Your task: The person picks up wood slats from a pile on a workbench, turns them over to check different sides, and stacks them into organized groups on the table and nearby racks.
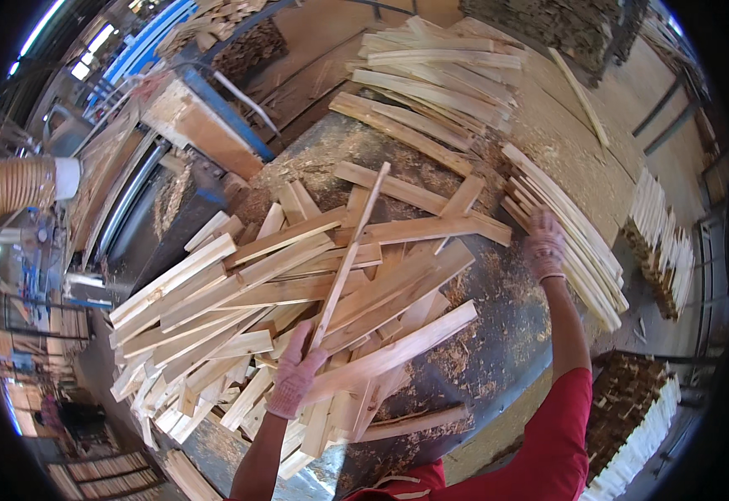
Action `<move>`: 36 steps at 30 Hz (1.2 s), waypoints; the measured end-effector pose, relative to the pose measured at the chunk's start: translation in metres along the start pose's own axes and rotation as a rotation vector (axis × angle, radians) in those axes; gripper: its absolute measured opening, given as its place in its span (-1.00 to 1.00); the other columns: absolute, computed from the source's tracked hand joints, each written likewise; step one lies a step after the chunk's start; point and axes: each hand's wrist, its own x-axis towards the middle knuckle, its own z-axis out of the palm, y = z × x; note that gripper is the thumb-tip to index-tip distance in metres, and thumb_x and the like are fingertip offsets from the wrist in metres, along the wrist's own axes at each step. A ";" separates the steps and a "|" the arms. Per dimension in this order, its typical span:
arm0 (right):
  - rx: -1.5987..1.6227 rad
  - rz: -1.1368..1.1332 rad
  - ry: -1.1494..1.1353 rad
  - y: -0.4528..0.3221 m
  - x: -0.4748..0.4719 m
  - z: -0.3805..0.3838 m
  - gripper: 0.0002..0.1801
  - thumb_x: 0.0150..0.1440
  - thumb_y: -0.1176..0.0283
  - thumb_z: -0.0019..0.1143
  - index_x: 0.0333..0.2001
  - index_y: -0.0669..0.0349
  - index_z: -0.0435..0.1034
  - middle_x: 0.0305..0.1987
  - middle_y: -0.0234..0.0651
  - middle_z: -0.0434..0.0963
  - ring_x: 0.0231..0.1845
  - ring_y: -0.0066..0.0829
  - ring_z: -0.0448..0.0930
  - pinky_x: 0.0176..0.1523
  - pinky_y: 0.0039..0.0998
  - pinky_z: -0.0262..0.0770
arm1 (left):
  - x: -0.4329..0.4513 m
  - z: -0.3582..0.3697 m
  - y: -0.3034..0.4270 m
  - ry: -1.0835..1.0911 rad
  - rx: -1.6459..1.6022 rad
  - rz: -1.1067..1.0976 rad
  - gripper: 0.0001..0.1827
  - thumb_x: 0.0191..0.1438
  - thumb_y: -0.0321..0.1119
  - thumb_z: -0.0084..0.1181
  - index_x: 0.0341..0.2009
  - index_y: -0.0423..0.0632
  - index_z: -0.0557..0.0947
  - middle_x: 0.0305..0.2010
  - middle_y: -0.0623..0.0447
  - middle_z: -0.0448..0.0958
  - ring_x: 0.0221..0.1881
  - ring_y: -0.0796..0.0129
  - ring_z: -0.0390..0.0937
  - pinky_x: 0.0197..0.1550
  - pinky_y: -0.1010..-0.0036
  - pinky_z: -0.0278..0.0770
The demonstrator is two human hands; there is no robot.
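My left hand (296, 371), in a knitted work glove, grips the near end of a narrow wooden strip (352, 253) that slants up and away over the pile. Beneath it spreads a large jumbled heap of planed wooden slats (239, 294) on a dark metal tabletop (496, 351). A paler slat (396, 354) lies just right of that hand. On the right, my gloved right hand (543, 244) rests against a bundle of pale slats (580, 232) lying side by side at the table's edge. Whether its fingers close around any of them cannot be told.
Another stack of pale slats (439, 75) lies at the far end among wood shavings. A machine with a metal roller (129, 197) stands at left, near a ribbed dust hose (17, 188). Stacked wood (634, 413) stands at lower right. One loose strip (580, 97) lies at far right.
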 end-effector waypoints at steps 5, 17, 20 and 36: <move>0.000 -0.473 0.092 -0.067 0.038 0.022 -0.24 0.08 0.16 0.16 0.35 0.14 0.21 0.52 -0.08 0.13 0.54 0.01 0.08 0.54 0.01 -0.02 | -0.029 0.003 -0.017 0.031 -0.482 -0.185 -0.27 0.27 -0.32 0.14 0.45 -0.06 0.14 0.31 -0.11 0.40 0.19 0.16 0.52 0.10 0.32 0.65; -0.041 -0.278 0.019 -0.011 -0.018 0.023 0.15 -0.09 0.01 0.42 0.45 0.28 0.00 0.56 0.01 -0.02 0.58 0.05 -0.05 0.59 0.02 -0.20 | -0.087 0.004 -0.076 0.044 -0.629 -0.196 -0.37 0.30 -0.30 0.14 0.42 -0.02 0.28 0.29 0.09 0.45 0.09 0.46 0.50 0.03 0.58 0.53; -0.027 0.036 -0.176 0.030 -0.029 0.016 0.12 -0.02 0.11 0.37 0.50 0.18 -0.10 0.58 -0.05 -0.07 0.57 0.00 0.01 0.55 -0.09 0.01 | -0.090 0.000 -0.074 0.004 -0.626 -0.180 -0.32 0.30 -0.29 0.15 0.45 -0.01 0.23 0.23 0.09 0.48 0.09 0.45 0.49 0.02 0.55 0.55; -0.726 -0.314 0.410 0.119 -0.024 0.089 -0.33 0.30 0.14 -0.27 0.45 0.11 0.07 0.42 -0.17 0.31 0.29 -0.12 0.41 0.12 -0.05 0.50 | -0.097 -0.003 -0.055 -0.009 -0.511 -0.225 -0.29 0.30 -0.29 0.14 0.48 0.09 0.18 0.27 0.07 0.44 0.18 0.44 0.41 0.06 0.54 0.51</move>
